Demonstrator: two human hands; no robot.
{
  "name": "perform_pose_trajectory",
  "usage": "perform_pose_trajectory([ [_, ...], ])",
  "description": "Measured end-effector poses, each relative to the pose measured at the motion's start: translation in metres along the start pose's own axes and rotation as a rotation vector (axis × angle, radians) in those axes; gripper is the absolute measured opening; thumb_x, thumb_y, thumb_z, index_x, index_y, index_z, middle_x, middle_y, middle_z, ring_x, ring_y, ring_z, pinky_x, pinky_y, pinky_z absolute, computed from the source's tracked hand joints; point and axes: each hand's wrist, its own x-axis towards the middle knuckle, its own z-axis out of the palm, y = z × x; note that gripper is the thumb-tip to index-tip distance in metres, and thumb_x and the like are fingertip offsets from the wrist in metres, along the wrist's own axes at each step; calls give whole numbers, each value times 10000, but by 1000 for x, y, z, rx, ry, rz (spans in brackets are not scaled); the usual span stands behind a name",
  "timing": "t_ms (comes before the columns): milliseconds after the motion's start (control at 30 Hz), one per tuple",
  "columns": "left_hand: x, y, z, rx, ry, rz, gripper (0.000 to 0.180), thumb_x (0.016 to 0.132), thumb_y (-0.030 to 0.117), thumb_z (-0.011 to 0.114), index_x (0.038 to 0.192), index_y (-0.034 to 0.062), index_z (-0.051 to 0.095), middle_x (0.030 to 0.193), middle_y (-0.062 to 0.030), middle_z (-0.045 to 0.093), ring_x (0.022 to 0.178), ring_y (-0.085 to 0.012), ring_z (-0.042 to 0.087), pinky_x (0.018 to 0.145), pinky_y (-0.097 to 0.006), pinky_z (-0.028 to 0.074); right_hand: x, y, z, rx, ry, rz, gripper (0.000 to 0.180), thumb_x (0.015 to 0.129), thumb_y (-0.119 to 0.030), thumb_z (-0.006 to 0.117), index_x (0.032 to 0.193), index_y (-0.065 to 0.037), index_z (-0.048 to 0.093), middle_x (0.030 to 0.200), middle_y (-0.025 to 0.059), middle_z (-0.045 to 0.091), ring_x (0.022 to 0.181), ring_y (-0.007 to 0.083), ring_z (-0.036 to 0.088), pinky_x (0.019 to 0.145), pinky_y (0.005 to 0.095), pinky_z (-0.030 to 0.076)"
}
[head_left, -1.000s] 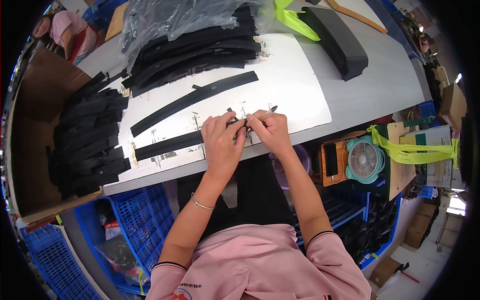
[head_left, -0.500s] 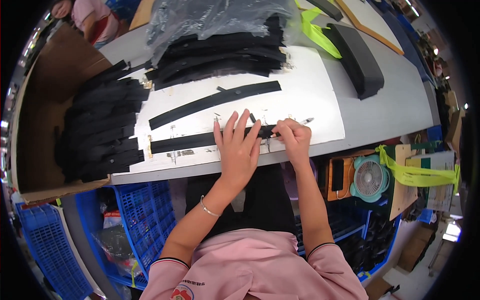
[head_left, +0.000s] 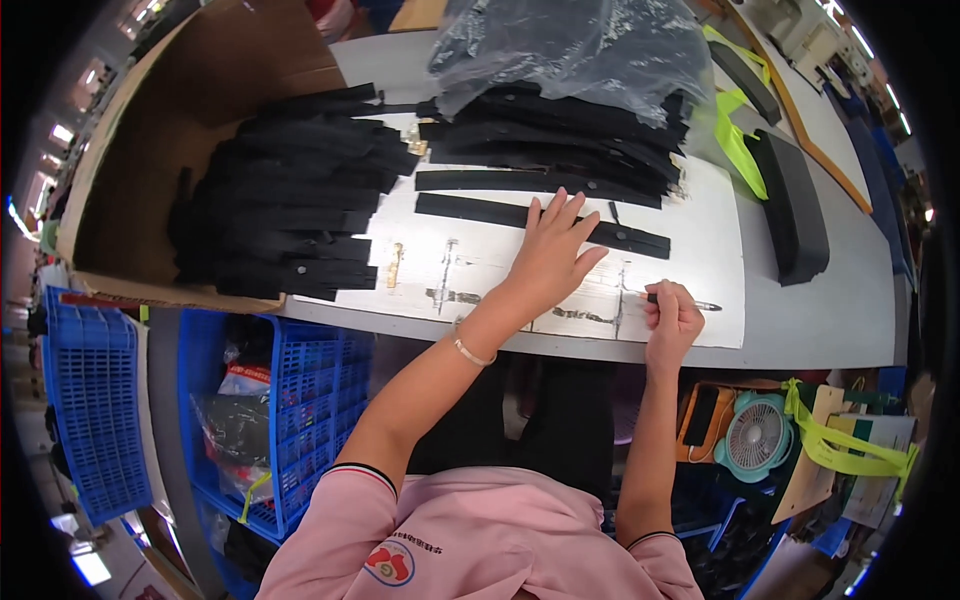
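Note:
My left hand lies with its fingers spread over a flat black fabric strip on the white board. The strip has a small round mark near its right part; my fingers hide its middle. Just beyond it lies another black strip, close to the pile. Nearer the table's front edge, my right hand is closed around a slim pen with a clear barrel. That hand is apart from the strips.
A cardboard box at the left holds a stack of black strips. Clear plastic sheeting covers part of another strip pile. A long black block lies at the right. Below are blue crates and a small fan.
The near strip has moved away from the front edge, alongside the other strip, with my left hand on it. My right hand has drawn back from it with the pen. The view has shifted.

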Motion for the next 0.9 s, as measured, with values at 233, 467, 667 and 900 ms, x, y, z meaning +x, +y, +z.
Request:
perform_pose_trajectory([
  [233,-113,-25,-108,225,179,-127,619,823,-112,493,1381,109,645,1523,-154,529,1536,-385,310,1264,-597,78,0,-2,3,-18,1,-19,243,1034,-202,647,970,3,760,766,37,696,597,36,533,535,184,394],
  [467,-185,-101,-172,589,280,-363,356,912,17,643,1256,78,712,1406,-122,625,1440,-375,449,1250,-599,153,2,-4,3,-32,-10,6,232,1035,-189,644,973,2,760,768,27,692,596,31,519,533,183,393],
  [667,-146,-84,-156,402,562,-281,174,939,98,702,1094,90,780,1255,-70,721,1353,-303,559,1254,-535,201,2,-5,5,-34,-9,-21,202,1039,-154,632,1015,-2,762,782,20,691,605,26,516,529,185,395],
  [900,-83,1,-27,257,9,-56,323,1019,169,604,1327,118,684,1481,-112,577,1470,-322,429,1263,-528,160,0,-10,9,-59,-47,-42,224,1054,-130,599,1232,-41,700,906,53,704,685,53,595,584,199,471],
])
